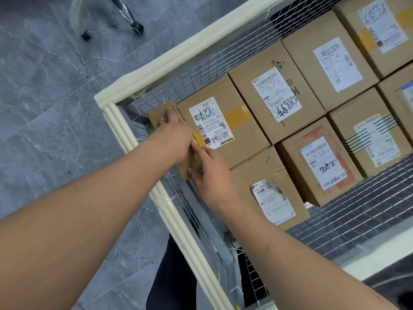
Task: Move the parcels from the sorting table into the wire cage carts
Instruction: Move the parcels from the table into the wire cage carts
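Observation:
Both my arms reach down into a wire cage cart (143, 70) with cream padded rails. A thin brown cardboard parcel (156, 113) stands on edge in the gap between the cart's left wire wall and the stacked boxes. My left hand (172, 130) lies on its upper part with fingers extended over the top face. My right hand (210, 173) touches its near end, fingers straight against the cardboard. Much of the parcel is hidden under my hands.
Several labelled cardboard boxes (225, 121) fill the cart in rows toward the upper right. Grey marble-pattern floor (44, 86) lies to the left, with a wheeled chrome stand (131, 21) at the top. A white surface edge (380, 262) shows at the lower right.

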### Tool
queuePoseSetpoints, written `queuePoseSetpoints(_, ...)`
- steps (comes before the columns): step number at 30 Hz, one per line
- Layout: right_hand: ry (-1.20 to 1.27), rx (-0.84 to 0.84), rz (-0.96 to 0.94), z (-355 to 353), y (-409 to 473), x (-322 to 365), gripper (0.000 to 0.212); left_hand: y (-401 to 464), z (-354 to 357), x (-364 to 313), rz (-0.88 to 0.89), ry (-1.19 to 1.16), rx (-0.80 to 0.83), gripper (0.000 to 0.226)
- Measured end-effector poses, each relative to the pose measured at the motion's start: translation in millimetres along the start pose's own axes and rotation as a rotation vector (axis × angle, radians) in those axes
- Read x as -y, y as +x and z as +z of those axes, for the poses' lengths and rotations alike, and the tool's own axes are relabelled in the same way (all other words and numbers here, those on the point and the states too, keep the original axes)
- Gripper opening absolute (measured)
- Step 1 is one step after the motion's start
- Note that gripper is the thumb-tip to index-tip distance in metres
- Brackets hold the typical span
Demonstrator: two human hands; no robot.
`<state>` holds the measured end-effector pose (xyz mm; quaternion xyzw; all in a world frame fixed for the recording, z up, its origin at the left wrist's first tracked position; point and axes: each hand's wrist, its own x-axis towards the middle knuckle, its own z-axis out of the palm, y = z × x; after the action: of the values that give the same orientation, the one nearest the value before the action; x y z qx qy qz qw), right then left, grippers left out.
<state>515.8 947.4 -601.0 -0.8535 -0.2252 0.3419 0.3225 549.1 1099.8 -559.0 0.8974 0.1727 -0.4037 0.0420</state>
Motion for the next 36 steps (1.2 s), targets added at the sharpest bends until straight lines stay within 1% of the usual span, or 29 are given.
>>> queuePoseSetpoints(6, -0.011, -0.014, 0.031, -0.6, 3.1, 5.3, 0.07, 1.6, -0.8, 3.4, 0.012, 0.028, 0.031, 0.082)
queuePoseSetpoints(9, -0.02, -0.003, 0.043, -2.4, 5.1, 6.3, 0.07, 2.2, -1.7, 3.8, 0.014, 0.024, 0.027, 0.079)
queuePoseSetpoints(15, 0.0, -0.019, 0.084, -1.2, 6.3, 7.1, 0.063, 0.6, -7.5, 12.8, 0.024, 0.029, -0.03, 0.052)
queuePoseSetpoints(20, 0.009, -0.064, 0.078, -16.8, -0.8, 19.7, 0.058, -16.5, -20.2, 17.1, 0.182, -0.006, -0.199, 0.032)
queuePoseSetpoints(22, 0.007, -0.106, 0.107, -29.7, -6.5, 26.0, 0.056, -26.4, -28.5, 19.1, 0.247, -0.054, -0.255, 0.034)
queuePoseSetpoints(24, -0.018, -0.139, 0.145, -44.4, -14.6, 33.6, 0.053, -37.9, -37.3, 22.8, 0.322, -0.095, -0.286, 0.043)
queuePoseSetpoints(27, -0.081, -0.163, 0.183, -73.7, -34.6, 52.9, 0.055, -62.8, -52.9, 26.0, 0.414, -0.101, -0.328, 0.049)
queuePoseSetpoints(32, -0.19, -0.197, 0.224, -130.6, -92.3, 106.5, 0.06, -125.5, -87.4, 16.7, 0.501, -0.076, -0.381, 0.051)
queuePoseSetpoints(36, -0.291, -0.251, 0.216, -174.7, -152.6, 154.5, 0.056, -193.4, -123.3, 1.7, 0.607, -0.042, -0.423, 0.052)
